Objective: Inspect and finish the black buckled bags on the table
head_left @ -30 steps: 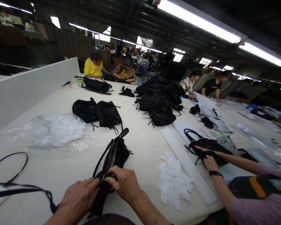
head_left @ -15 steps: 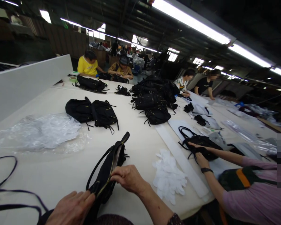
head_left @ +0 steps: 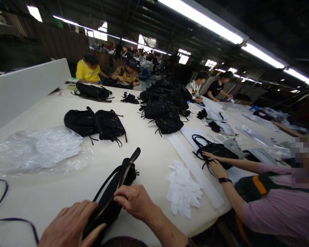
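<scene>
Slanting forward from clasping left hand — black bag, right hand pinching its edge

The held bag is black, its zip gold-toned, the tabletop cream.

You've got long white tube lights blown out overhead, pale rectangular windows glaring at the back, & a dim, murky bkgd. Crinkled clear plastic sheeting glints on your L. Black fabric bag loses detail, v. dark. Wide-angle stretch twd edges; pixel blocks far R.
</scene>
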### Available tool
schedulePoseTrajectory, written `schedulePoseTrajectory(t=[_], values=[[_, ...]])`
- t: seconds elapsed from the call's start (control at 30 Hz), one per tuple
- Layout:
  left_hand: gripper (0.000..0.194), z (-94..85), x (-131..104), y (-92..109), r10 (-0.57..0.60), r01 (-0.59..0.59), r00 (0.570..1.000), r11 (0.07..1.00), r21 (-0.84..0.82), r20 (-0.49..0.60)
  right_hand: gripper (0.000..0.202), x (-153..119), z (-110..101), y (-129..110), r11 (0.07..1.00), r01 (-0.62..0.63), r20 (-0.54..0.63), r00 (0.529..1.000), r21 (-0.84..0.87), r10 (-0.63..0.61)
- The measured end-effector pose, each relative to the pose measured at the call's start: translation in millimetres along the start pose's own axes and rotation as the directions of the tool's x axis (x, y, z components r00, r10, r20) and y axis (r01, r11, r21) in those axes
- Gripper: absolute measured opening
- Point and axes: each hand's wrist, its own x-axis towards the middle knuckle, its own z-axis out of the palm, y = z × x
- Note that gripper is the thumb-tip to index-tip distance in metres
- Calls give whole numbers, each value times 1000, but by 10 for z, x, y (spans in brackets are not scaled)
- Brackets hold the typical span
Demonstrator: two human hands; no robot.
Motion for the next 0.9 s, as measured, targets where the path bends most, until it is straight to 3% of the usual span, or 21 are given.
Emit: schedulePoseTrajectory(t=[0.1, 0.23, 0.37, 0.43, 0.5, 0.57, 0.67, 0.77, 0.9], values=[[42, -35, 260, 158, 14, -13, 999, 1000, -15, 47, 22, 0, -14, -29, 994, 52, 7, 999, -93, -51], [37, -14, 496, 102, -49, 55, 970, 998, -18, 237, 27, 72, -320, 138, 980, 29, -73, 996, -198, -44], [37, -96, 563, -67, 75, -66, 980, 996, -59, 183, 52, 223, -713, 447, 935, -4, -169, 984, -355, -60], [37, -157, 583, -93, 164, -160, 979, 986, -47, 117, 66, 256, -819, 580, 913, 12, -106, 993, -407, -60], [35, -203, 616, -94, 216, -214, 974, 976, -35, 71, 64, 224, -859, 665, 929, -7, 13, 1000, -370, 13], [32, -221, 664, -116, 230, -229, 972, 973, -33, 50, 49, 123, -861, 693, 963, -85, 114, 986, -257, 118], [29, -184, 749, -235, 226, -226, 974, 974, -34, 2, 34, -112, -833, 617, 975, -219, 130, 967, -32, 221], [29, -110, 823, -366, 225, -226, 973, 974, -25, -60, 46, -379, -715, 449, 951, -265, 146, 959, 159, 243], [34, -50, 890, -366, 214, -215, 973, 977, 4, -88, 65, -684, -336, 306, 952, -224, 162, 968, 210, 192]])
